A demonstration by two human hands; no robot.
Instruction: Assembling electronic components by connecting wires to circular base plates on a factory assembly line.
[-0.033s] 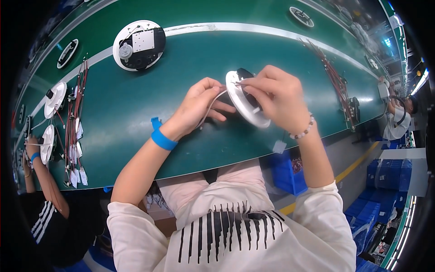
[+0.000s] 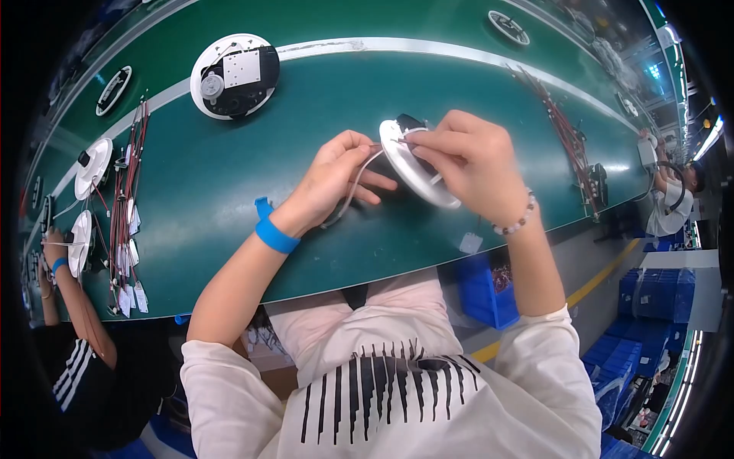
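Note:
Between my hands a white round disc-shaped housing [image 2: 413,177] is held tilted above the green bench, with a dark part [image 2: 410,122] behind its upper edge. My left hand [image 2: 340,172] pinches a thin reddish wire between thumb and forefinger, its lower fingers spread beside the disc. A white cable [image 2: 353,186] loops down past that hand. The thumb and forefinger of my right hand [image 2: 466,157] are closed on thin wire at the disc's face; the tips partly hide it. What supports the disc behind the right hand is hidden.
A larger round unit [image 2: 238,75] with a black inside lies at the bench's far left. Bundles of red wires [image 2: 126,206] lie left and right [image 2: 566,138]. A co-worker's hand [image 2: 55,249] holds parts at far left. A blue bin [image 2: 485,294] stands below the bench edge.
The disc's lower edge has shifted slightly right and down along with my right hand. The white cable's loose end has swung left. My left hand stays in place.

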